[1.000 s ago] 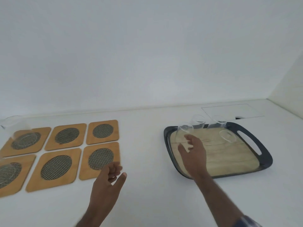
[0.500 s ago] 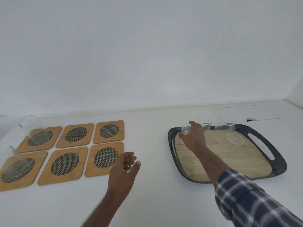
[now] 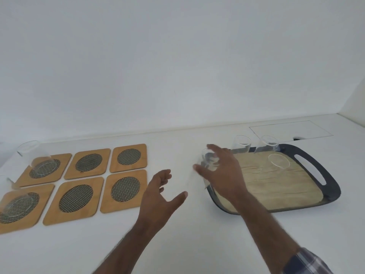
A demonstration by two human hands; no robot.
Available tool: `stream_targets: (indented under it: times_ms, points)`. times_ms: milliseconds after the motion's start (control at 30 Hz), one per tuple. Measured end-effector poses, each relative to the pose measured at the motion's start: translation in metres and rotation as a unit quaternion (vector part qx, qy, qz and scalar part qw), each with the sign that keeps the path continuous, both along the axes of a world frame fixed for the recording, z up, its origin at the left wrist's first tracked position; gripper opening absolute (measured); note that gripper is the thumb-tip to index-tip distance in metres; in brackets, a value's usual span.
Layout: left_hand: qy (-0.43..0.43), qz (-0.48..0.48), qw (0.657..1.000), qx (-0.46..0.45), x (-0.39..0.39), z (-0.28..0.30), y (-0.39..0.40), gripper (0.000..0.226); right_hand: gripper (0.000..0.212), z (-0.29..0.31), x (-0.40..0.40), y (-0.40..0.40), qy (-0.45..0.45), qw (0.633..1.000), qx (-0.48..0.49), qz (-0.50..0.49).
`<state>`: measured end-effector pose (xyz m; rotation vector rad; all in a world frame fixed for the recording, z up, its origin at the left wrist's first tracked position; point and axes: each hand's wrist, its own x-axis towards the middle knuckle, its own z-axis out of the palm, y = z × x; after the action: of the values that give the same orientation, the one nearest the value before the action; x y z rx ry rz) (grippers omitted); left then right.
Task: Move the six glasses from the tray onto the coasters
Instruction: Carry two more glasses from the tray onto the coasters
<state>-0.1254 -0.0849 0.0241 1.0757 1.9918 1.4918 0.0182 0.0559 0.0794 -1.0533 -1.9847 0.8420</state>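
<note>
Item: glass (image 3: pixel 207 167), lifted half a second after we gripped it, clamped in right hand (image 3: pixel 221 175) above tray (image 3: pixel 331 186) left edge. Left hand (image 3: pixel 158 196) spread, empty. 2 coasters (image 3: pixel 126 186) occupied; 3 glasses remained.

Coasters (image 3: pixel 126 161) left, tray (image 3: pixel 325 196) right; two glasses (image 3: pixel 37 161) on far-left coasters, three (image 3: pixel 276 161) on tray.

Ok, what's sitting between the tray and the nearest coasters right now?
In the head view, the left hand, open and empty, hovers over bare white counter between the tray and the coasters. Nothing else lies there.
</note>
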Motion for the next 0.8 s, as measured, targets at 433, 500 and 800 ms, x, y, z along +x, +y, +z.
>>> stream_targets:
  times_ms: [433, 500, 800]
  points:
    - [0.071, -0.041, 0.996, 0.025, 0.025, 0.008, 0.021, 0.057, 0.077, 0.001, 0.013, -0.034, 0.017, 0.991, -0.090, 0.103]
    - [0.052, -0.025, 0.998, 0.025, 0.021, 0.004, 0.021, 0.060, 0.064, -0.005, 0.023, -0.022, 0.037, 0.995, -0.080, 0.037]
    - [0.006, 0.014, 0.998, 0.053, 0.004, -0.005, 0.011, 0.058, 0.080, -0.076, 0.102, 0.062, 0.109, 0.913, -0.026, -0.392]
